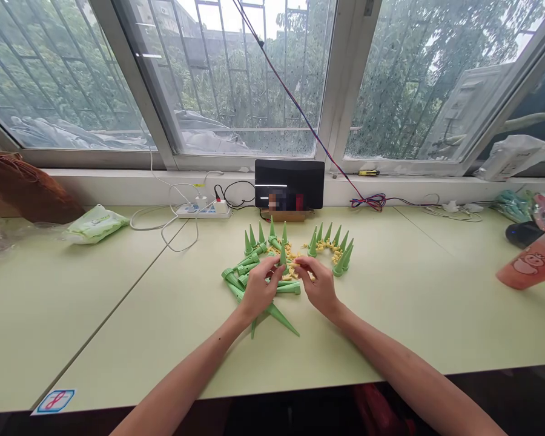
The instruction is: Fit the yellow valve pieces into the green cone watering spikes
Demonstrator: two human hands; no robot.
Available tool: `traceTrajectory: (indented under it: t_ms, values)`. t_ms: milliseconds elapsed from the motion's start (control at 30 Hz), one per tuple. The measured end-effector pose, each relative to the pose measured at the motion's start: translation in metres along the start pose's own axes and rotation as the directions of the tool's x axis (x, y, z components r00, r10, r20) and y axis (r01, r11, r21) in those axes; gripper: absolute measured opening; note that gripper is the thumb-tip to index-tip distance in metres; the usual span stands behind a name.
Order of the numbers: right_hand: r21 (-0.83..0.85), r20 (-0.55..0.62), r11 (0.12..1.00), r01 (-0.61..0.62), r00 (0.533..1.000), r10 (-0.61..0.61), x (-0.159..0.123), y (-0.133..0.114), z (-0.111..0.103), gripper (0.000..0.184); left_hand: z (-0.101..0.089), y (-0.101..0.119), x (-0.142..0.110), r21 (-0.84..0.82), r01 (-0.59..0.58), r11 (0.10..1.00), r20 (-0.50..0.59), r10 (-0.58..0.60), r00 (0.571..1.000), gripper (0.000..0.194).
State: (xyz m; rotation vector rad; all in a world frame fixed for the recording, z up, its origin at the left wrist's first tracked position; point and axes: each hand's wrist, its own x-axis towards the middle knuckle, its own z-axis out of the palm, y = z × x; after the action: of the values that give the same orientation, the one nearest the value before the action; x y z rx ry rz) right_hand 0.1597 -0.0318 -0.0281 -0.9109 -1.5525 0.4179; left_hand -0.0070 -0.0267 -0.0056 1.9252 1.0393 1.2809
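Observation:
My left hand (pixel 260 286) is closed around a green plastic spike (pixel 283 253) that points upward. Facing it, my right hand (pixel 318 286) pinches a small yellow piece (pixel 295 263) close to the spike; whether the two touch I cannot tell. Several loose green spikes (pixel 284 321) lie jumbled beneath and left of my left hand. Behind my hands, more green spikes (pixel 261 232) stand upright on the left. A curved row of standing green spikes (pixel 329 234) is at the right, around small yellow pieces (pixel 333 249). My fingers partly hide the yellow pile.
A dark-screened tablet (pixel 289 181) leans at the back by the window. To its left sit a power strip (pixel 204 211) with cables and a green-white packet (pixel 97 224). At the right are a pink cup (pixel 531 260) and a dark mouse (pixel 522 234). The table's front edge is near my forearms.

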Motion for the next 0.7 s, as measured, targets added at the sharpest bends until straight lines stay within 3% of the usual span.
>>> traceTrajectory:
  t_ms: [300, 700]
  values:
    - [0.069, 0.027, 0.995, -0.065, 0.998, 0.064, -0.0006, 0.0039, -0.0011, 0.013, -0.0035, -0.0004, 0.0003, 0.108, -0.102, 0.989, 0.04, 0.099, 0.994, 0.024]
    - [0.114, 0.049, 0.987, -0.111, 0.993, 0.106, 0.002, -0.0009, -0.0029, 0.013, -0.0023, -0.0019, -0.0009, 0.113, -0.109, 0.988, 0.074, 0.101, 0.992, 0.025]
